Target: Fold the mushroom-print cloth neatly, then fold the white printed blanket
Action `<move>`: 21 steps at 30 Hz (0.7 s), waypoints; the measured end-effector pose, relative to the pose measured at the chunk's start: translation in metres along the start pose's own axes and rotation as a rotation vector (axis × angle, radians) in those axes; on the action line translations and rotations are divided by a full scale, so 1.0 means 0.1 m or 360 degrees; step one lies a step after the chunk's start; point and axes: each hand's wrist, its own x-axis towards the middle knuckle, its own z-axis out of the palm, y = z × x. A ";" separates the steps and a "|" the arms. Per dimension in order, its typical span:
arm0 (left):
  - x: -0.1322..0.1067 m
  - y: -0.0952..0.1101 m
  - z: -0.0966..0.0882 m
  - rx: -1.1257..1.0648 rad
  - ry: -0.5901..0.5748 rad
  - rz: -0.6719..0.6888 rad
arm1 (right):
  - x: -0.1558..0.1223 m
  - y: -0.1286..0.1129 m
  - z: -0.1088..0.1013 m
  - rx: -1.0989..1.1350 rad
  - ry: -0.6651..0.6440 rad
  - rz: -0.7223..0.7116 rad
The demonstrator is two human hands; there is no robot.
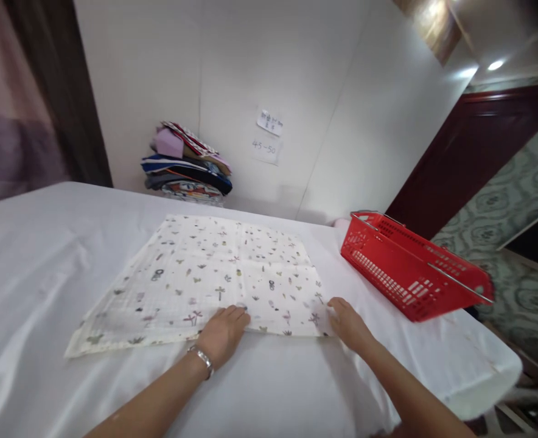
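Note:
A white cloth (246, 267) printed with small palms, leaves and animals lies folded in layers on the white-covered table. My left hand (226, 331), with a silver bracelet at the wrist, rests on the cloth's near edge around its middle, fingers laid on the fabric and thumb hidden. At the near right corner, my right hand (345, 322) has its fingers curled around the cloth's edge; its thumb tip cannot be made out. Toward the near left corner, several layers show at the edge.
A red plastic basket (401, 267) with metal handles stands at the table's right side. A stack of folded clothes (187, 164) sits at the back against the white wall (269, 61). Paper labels (266, 149) are stuck on that wall. A curtain (17, 103) hangs at the left.

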 end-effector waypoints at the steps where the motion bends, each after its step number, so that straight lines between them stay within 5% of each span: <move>1: 0.00 0.00 0.00 -0.0005 -0.0001 -0.0012 | 0.02 -0.02 0.05 0.0001 0.0012 -0.0145; 8: -0.02 0.03 -0.01 -0.0061 -0.0038 -0.0064 | 0.06 0.01 0.36 0.0063 -0.0431 -0.0095; 14: -0.02 0.02 -0.01 -0.0134 -0.0054 -0.0092 | 0.24 -0.11 0.26 0.0117 -0.0288 -0.0139; 18: -0.03 0.03 -0.03 -0.0164 -0.0084 -0.0090 | 0.57 -0.32 0.29 0.0055 -0.0241 -0.0403; 21: -0.03 0.03 -0.05 -0.0177 -0.0104 -0.0100 | 0.84 -0.41 0.36 -0.0026 -0.0253 -0.0369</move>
